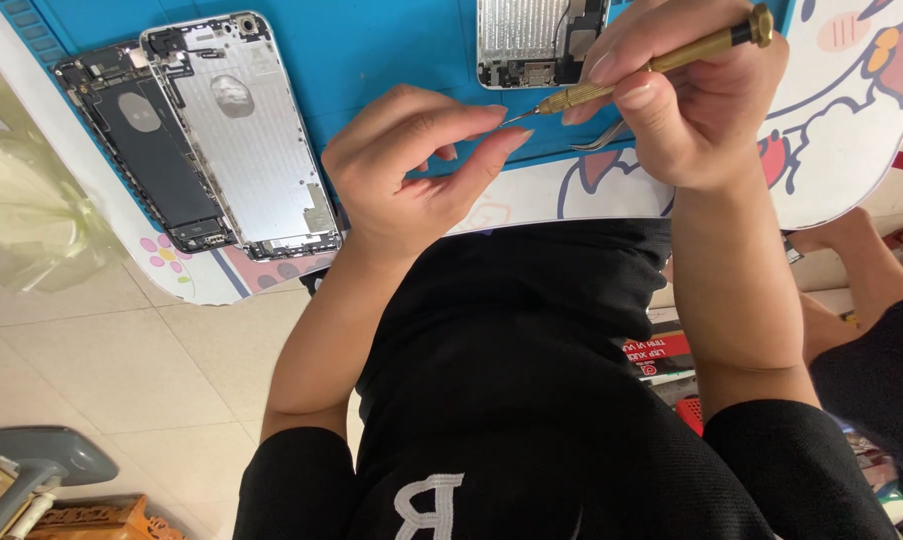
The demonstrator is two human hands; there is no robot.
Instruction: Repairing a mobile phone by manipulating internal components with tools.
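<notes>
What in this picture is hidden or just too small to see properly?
- Head view: whatever the left hand pinches at the screwdriver tip is too small to tell.
- The opened phone at top is cut off by the frame edge and partly covered by the right hand.
- The tweezers lie mostly hidden under the right hand.
- The darker phone shell is partly overlapped by the silver shell.

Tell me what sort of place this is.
Probably a phone repair bench in a small shop or home. Two opened phone housings lie on a blue work mat, a third opened phone sits ahead, and the right hand holds a brass precision screwdriver.
</notes>
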